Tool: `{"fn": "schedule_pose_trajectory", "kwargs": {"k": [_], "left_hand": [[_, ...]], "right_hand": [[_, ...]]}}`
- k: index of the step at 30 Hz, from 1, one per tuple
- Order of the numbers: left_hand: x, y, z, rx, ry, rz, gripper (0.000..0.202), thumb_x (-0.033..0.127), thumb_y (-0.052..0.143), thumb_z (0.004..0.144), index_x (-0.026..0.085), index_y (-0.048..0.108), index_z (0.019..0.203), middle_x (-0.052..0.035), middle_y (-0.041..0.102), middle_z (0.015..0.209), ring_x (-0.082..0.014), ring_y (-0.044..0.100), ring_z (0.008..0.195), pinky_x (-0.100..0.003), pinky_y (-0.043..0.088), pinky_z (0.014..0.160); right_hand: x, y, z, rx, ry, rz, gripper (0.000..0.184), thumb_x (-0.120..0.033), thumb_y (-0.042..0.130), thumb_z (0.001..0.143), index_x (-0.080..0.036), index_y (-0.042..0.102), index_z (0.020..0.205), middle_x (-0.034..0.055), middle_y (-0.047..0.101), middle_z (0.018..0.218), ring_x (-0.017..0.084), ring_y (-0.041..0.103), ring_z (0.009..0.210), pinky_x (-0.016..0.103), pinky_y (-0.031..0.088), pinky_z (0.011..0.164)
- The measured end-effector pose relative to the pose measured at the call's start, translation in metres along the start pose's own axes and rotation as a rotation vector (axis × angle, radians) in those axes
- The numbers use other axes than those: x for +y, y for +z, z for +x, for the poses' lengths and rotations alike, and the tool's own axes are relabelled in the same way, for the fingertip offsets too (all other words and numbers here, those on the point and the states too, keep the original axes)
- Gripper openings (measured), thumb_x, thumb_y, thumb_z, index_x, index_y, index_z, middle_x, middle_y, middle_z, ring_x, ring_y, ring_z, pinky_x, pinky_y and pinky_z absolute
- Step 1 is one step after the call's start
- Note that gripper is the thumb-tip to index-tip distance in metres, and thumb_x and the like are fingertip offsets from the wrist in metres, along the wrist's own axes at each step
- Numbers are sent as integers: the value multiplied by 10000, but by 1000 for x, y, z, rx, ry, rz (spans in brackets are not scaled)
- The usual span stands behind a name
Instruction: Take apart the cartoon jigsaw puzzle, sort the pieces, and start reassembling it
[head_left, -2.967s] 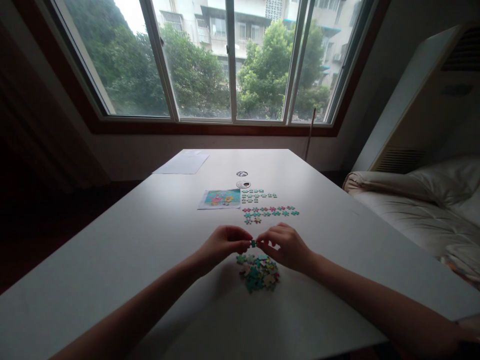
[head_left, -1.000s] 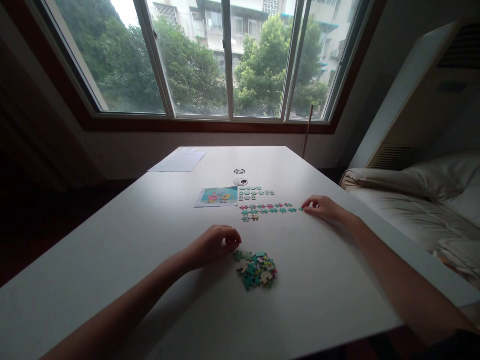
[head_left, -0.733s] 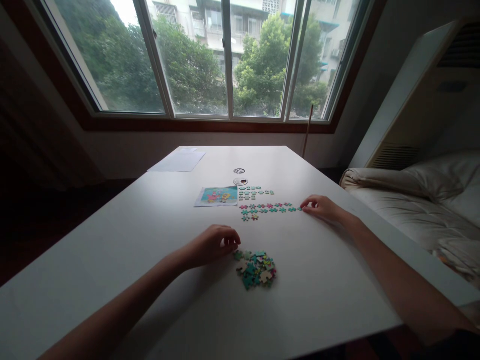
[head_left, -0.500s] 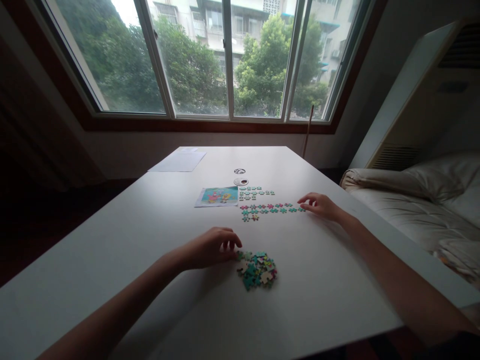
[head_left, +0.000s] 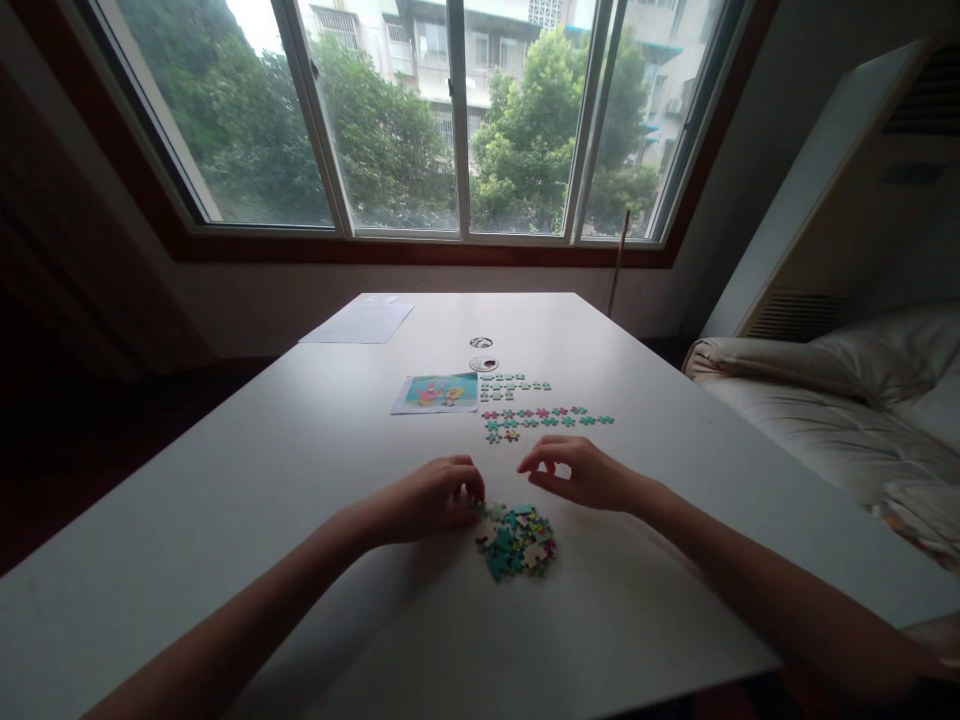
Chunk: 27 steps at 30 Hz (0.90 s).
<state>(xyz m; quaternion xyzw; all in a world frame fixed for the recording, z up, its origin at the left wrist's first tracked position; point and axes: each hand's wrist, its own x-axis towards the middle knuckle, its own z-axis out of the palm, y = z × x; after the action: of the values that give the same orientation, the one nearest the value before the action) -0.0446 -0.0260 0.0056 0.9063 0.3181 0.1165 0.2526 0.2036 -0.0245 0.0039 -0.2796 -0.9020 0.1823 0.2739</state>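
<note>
A pile of loose jigsaw pieces (head_left: 517, 545), teal, cream and multicoloured, lies on the white table in front of me. At its left edge is my left hand (head_left: 442, 490), its fingers loosely curled and apart from the thumb. The fingertips are close to the outermost pieces; whether they touch one is unclear. My right hand (head_left: 574, 472) hovers just beyond the pile, to its upper right, with thumb and fingers apart and nothing visible between them. Past it, sorted jigsaw pieces (head_left: 549, 422) lie in several rows.
Left of the rows lies a picture sheet (head_left: 435, 393) with colourful cartoon figures. Two small round items (head_left: 484, 364) are behind it. White papers (head_left: 360, 323) rest at the table's far left. A sofa (head_left: 810, 400) stands on the right, a window (head_left: 457, 130) ahead.
My right hand has come back from the right end of the sorted rows, moving left and nearer to the pile. My left hand stays by the pile, its fingers slightly more curled.
</note>
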Motion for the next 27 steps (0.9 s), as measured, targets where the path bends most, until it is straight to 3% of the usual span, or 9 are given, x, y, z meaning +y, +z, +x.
{"fn": "schedule_pose_trajectory", "kwargs": {"k": [6, 11, 16, 27], "left_hand": [[1, 2, 3, 49, -38, -94, 44, 147, 550, 694, 156, 543, 737, 32, 525, 643, -79, 447, 558, -185, 360, 527], [6, 8, 12, 279, -256, -559, 160, 267, 592, 710, 129, 517, 747, 31, 507, 590, -76, 457, 529, -179, 355, 461], [17, 13, 15, 243, -313, -862, 227, 293, 657, 670, 118, 530, 738, 31, 519, 590, -63, 465, 507, -167, 328, 435], [20, 15, 14, 207, -308, -964, 227, 265, 684, 650, 114, 536, 733, 35, 539, 586, -66, 494, 508, -172, 358, 443]], "right_hand": [[-12, 11, 0, 5, -34, -65, 184, -223, 479, 824, -196, 601, 959, 27, 621, 785, 87, 547, 636, 223, 444, 613], [-13, 19, 1, 119, -43, -203, 152, -256, 501, 818, -204, 607, 915, 22, 625, 758, 107, 548, 663, 248, 420, 637], [-17, 22, 0, 223, -28, -257, 184, -301, 507, 817, -203, 588, 950, 19, 629, 735, 112, 540, 637, 251, 400, 629], [-18, 23, 0, 248, -53, -281, 135, -299, 519, 811, -196, 607, 814, 8, 633, 721, 103, 529, 609, 245, 366, 608]]}}
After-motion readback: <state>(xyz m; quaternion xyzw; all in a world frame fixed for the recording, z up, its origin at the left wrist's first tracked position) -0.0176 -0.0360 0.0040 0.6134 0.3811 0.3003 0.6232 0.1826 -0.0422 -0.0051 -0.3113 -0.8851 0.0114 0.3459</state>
